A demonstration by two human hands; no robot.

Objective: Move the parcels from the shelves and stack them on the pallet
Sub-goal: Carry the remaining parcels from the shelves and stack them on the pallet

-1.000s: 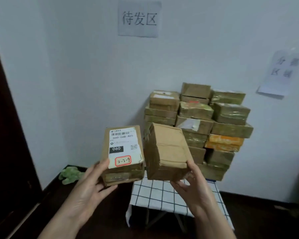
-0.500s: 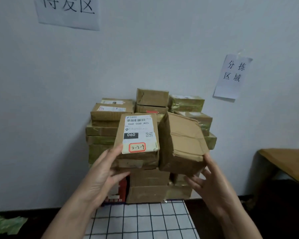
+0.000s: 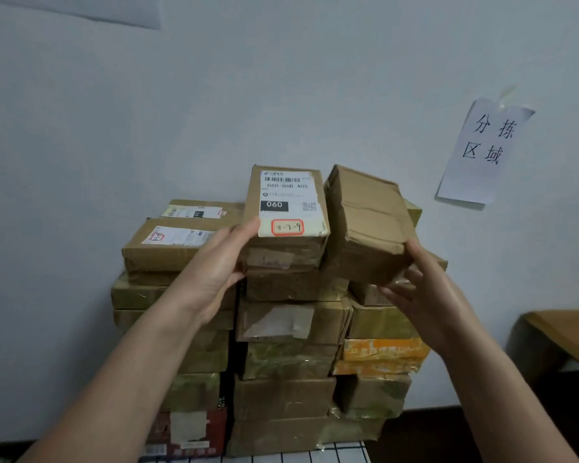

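Observation:
My left hand [image 3: 214, 272] grips a brown parcel [image 3: 286, 208] with a white shipping label marked 060 and a red-boxed number. It is held at the top of the middle column of the parcel stack [image 3: 281, 332]. My right hand [image 3: 418, 289] holds a plain crumpled brown parcel [image 3: 368, 225], tilted, from below and at its right corner, over the stack's right column. The two parcels sit side by side, nearly touching. Whether the labelled parcel rests on the stack I cannot tell.
The stack of several taped parcels stands against the white wall on a chequered cloth [image 3: 315, 456]. A paper sign [image 3: 485, 152] hangs on the wall at the right, another paper sign [image 3: 91, 8] at the top left. A wooden table edge [image 3: 565, 339] juts in at the right.
I have come close to the stack. Both hands have lifted their parcels up and forward, from chest height to the top of the stack.

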